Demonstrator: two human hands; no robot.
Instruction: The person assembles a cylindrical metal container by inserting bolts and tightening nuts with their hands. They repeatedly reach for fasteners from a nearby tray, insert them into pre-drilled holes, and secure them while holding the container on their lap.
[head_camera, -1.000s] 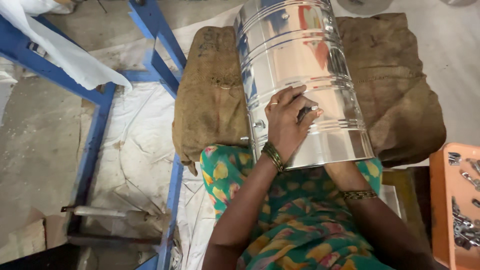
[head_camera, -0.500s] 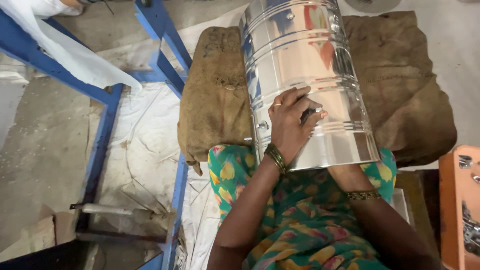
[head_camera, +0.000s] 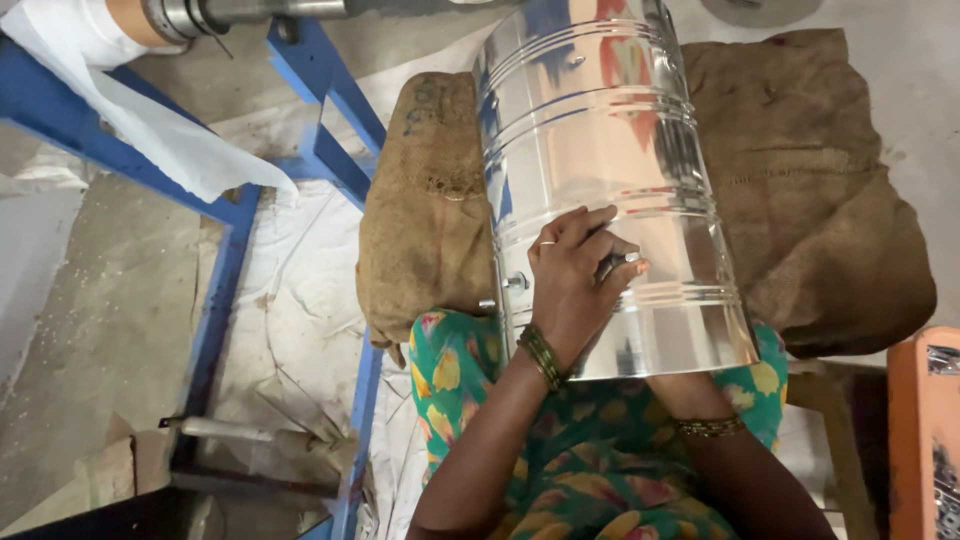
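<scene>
A shiny steel drum (head_camera: 600, 150) with ribbed bands lies on its side, its open end over my lap and its body on a brown burlap sack (head_camera: 820, 180). My left hand (head_camera: 570, 285) rests on the drum's outer wall, fingertips pinched on a small dark metal piece (head_camera: 615, 264). A small stud (head_camera: 516, 282) sticks out of the wall beside that hand. My right wrist (head_camera: 705, 425), wearing a bangle, reaches into the drum's open end, and the hand itself is hidden inside.
A blue metal frame (head_camera: 225, 290) stands at the left with white cloth (head_camera: 150, 140) draped from a metal roller (head_camera: 230, 14). An orange crate (head_camera: 925, 440) holding metal parts sits at the right edge. White sheeting (head_camera: 300, 300) covers the floor.
The view has shifted slightly. My left hand stays at the same spot on the drum, and the drum has barely moved.
</scene>
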